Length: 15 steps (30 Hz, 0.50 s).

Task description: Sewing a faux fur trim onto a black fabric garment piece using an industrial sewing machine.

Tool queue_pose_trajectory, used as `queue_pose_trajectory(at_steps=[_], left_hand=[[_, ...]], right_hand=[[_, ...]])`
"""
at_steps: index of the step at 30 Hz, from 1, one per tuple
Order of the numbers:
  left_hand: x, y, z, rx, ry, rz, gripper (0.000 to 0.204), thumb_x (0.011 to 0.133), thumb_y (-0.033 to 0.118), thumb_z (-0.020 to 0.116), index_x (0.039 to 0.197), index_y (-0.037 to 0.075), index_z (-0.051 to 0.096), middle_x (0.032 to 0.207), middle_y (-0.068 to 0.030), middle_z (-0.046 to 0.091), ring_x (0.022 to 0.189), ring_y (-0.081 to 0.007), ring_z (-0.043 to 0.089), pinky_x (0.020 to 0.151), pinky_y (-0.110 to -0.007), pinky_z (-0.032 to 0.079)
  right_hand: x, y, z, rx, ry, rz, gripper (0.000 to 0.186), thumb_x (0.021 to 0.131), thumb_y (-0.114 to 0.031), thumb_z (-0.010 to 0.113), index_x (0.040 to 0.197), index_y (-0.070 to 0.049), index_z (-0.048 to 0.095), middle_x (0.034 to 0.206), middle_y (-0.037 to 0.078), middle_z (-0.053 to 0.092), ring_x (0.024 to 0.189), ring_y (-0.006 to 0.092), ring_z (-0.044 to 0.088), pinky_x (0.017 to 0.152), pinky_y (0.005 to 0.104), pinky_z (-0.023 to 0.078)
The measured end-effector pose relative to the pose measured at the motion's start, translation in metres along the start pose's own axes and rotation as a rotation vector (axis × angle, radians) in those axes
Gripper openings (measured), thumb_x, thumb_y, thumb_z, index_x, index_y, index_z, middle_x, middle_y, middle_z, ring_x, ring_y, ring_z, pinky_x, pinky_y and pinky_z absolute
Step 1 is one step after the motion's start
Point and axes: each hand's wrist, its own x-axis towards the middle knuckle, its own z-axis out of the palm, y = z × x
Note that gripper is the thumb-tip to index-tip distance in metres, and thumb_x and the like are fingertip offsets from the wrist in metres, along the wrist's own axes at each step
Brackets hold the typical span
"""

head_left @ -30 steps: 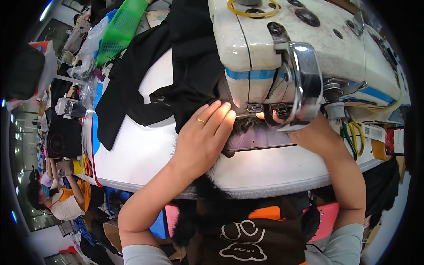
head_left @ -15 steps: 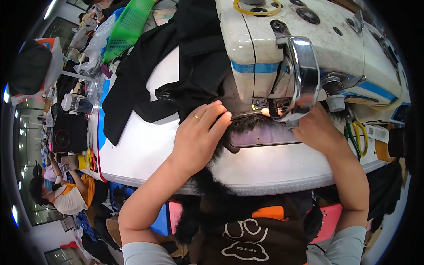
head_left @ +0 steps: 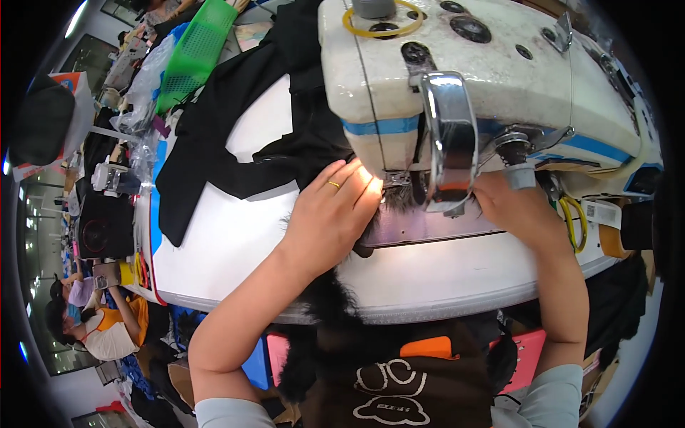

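Now closer under the sewing machine (head_left: 485,85), the left hand (head_left: 332,214) presses flat on black furry fabric (head_left: 321,314), while the right hand (head_left: 517,210) curls onto it behind the needle.

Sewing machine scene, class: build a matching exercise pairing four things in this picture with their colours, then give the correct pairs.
Things:
1. Basket at the far left of the table
2. Ring on the left hand
3. Cloth spread left of the sewing machine
4. Stripe across the machine's body

Colours:
A. blue
B. black
C. green
D. gold

Pairs: 1-C, 2-D, 3-B, 4-A
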Motion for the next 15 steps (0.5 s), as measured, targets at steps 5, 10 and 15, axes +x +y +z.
queue_pose_trajectory(at_steps=[5,10,15], left_hand=[[0.003,-0.001,0.003,0.032,-0.009,0.036,0.025,0.083,0.009,0.064,0.107,0.004,0.064,0.108,-0.0105,0.062,0.119,-0.0305,0.059,0.11,-0.046,0.044],[0.004,-0.003,-0.001,0.051,-0.015,0.042,0.019,0.084,0.013,0.066,0.102,0.008,0.062,0.111,-0.0122,0.061,0.124,-0.032,0.057,0.112,-0.05,0.041],[0.01,-0.005,0.0,0.045,-0.013,0.07,0.018,0.084,0.015,0.067,0.1,0.009,0.061,0.11,-0.0143,0.061,0.125,-0.032,0.057,0.11,-0.049,0.041]], right_hand=[[0.001,-0.001,-0.008,0.1,-0.013,0.024,0.037,0.083,-0.003,0.06,0.113,-0.018,0.076,0.1,0.013,0.075,0.088,0.0324,0.071,0.073,0.0446,0.056],[-0.004,0.018,0.017,0.161,0.008,0.038,0.029,0.086,-0.009,0.06,0.111,-0.013,0.075,0.09,0.016,0.073,0.082,0.0352,0.07,0.067,0.0455,0.055],[-0.007,0.008,-0.002,-0.016,-0.097,0.06,0.013,0.087,-0.01,0.058,0.092,-0.009,0.07,0.085,0.015,0.07,0.081,0.0368,0.068,0.067,0.0488,0.054]])
